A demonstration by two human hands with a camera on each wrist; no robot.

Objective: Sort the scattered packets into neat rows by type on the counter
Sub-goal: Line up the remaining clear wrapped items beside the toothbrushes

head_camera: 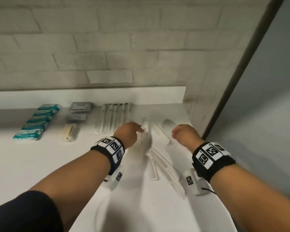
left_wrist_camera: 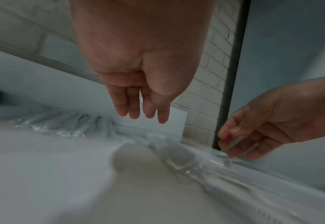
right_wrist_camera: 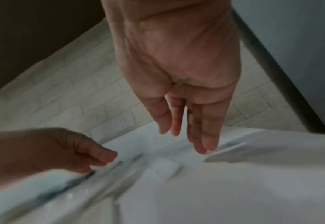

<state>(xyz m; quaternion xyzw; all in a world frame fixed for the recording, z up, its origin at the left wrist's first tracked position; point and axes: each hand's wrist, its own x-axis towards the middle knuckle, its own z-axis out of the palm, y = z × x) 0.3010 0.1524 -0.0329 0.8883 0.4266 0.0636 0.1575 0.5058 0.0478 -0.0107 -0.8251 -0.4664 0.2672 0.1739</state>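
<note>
White counter (head_camera: 40, 164) bears clear-wrapped packets (head_camera: 159, 164) between both hands, left (head_camera: 129, 133) and right (head_camera: 184, 133) loosely spread

White brick wall (head_camera: 107, 47), grey panel (head_camera: 266, 97)

Both hands (head_camera: 155, 133) over loose clear packets (head_camera: 159, 158), counter (head_camera: 40, 164).

Blurred clear-wrapped packets (head_camera: 159, 158) between hands.
</note>
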